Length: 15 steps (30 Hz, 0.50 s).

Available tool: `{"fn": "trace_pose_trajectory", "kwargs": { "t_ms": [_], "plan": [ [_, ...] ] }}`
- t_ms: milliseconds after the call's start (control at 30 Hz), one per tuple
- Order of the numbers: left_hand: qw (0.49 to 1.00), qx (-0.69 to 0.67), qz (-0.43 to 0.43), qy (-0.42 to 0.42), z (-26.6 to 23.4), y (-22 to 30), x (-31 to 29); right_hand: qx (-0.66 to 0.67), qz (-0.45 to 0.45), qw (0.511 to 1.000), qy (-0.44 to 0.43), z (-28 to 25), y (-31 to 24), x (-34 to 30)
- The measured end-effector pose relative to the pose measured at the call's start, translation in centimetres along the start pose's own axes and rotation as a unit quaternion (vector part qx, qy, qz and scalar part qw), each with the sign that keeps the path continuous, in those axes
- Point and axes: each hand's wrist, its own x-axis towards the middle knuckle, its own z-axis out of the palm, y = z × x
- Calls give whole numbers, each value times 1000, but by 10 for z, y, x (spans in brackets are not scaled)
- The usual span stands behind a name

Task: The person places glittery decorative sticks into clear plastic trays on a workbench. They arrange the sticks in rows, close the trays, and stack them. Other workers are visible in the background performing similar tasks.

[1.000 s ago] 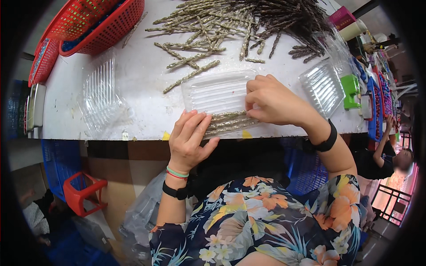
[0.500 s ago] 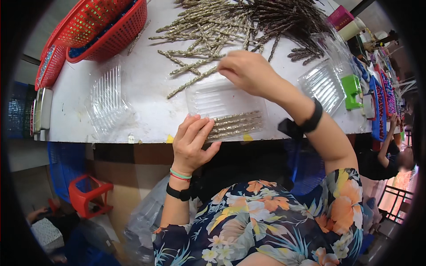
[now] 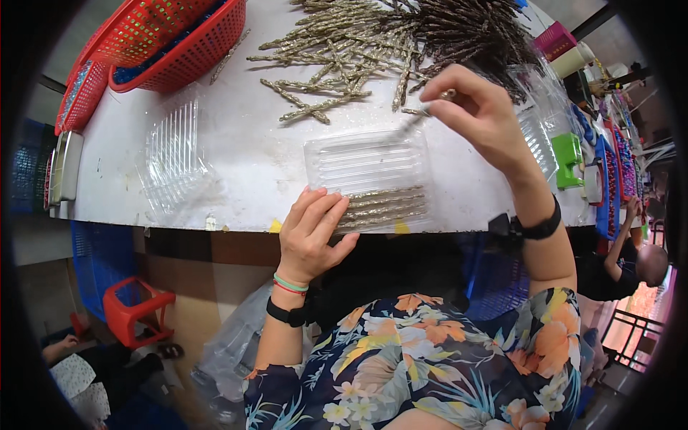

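Note:
A clear ribbed plastic tray [image 3: 373,161] lies at the table's front edge, with several glittery gold twisted sticks [image 3: 385,206] side by side in its near grooves. My left hand [image 3: 309,228] holds the tray's near left corner, fingers over the rim and thumb at the front. Above the tray's far right corner, my right hand [image 3: 484,122] pinches one glittery stick [image 3: 413,126], smeared by motion, slanting down to the left. Beyond the tray lies a loose heap of gold sticks [image 3: 337,46], which meets a heap of dark brown sticks [image 3: 466,32] at the right.
Another clear tray [image 3: 175,147] lies left, and more clear plastic packaging [image 3: 534,132] right. Red baskets [image 3: 179,61] stand far left. A green holder [image 3: 567,161] and blue bead trays [image 3: 608,179] line the right. A red stool [image 3: 136,312] stands below; another person [image 3: 622,261] sits right.
My right hand has moved right and toward me from the gold heap, drawing one stick out of it over the tray. My left hand stays on the tray's corner.

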Motion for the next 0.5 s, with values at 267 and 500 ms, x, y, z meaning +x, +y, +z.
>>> {"fn": "trace_pose_trajectory", "kwargs": {
  "t_ms": [267, 500],
  "plan": [
    [1000, 12, 0, -4, 0, 0, 0, -148, -92, 984, -25, 19, -15, -24],
    [1000, -4, 9, 29, 4, -2, 0, -159, -162, 969, -99, 82, 9, -13]
  ]
}}
